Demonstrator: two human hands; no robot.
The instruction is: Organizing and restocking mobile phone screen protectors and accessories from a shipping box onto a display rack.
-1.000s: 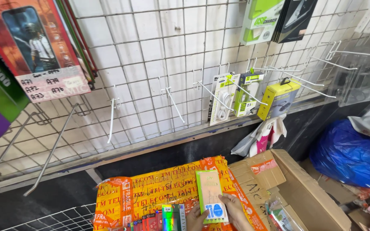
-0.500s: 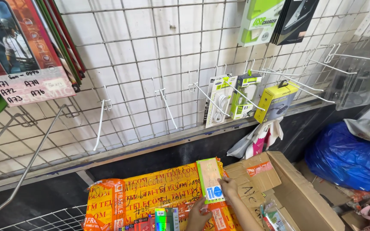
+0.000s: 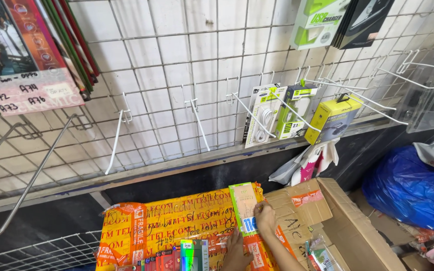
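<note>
My right hand (image 3: 264, 217) has its grip clamped on a flat green-edged blister pack (image 3: 244, 207) — thumb and fingers pinching its right edge, the card lifted upright just above the orange tape-wrapped carton (image 3: 167, 226) at the bottom of the view. My left hand (image 3: 236, 249) shows only in part below it, resting against the carton's front among a row of small colourful packs (image 3: 193, 253); whether its grip is together or apart I cannot tell. As I judge it, the step is lifting this pack toward the white wire grid panel (image 3: 177, 65), so I would keep the pinch low on the card's edge and hold the top free, since the hang hole would have to meet a bare hook (image 3: 197, 120) squarely; the thin steel prongs slope upward and look slippery, and a card tilted sideways could snag or bend. The pack itself looks like stiff printed card with a pale panel and a blue patch near the bottom, light and a little flexible. The carton is corrugated board under glossy, wrinkled tape, scribbled with marker. Beside it an open brown cardboard box (image 3: 337, 226) has dull, creased flaps. On the hooks to the right hang a white cable pack (image 3: 259, 120) and a yellow boxed pack (image 3: 330, 120) — smooth, hard-edged. Farther right a blue plastic bag (image 3: 413, 188) bulges, soft and shiny.
</note>
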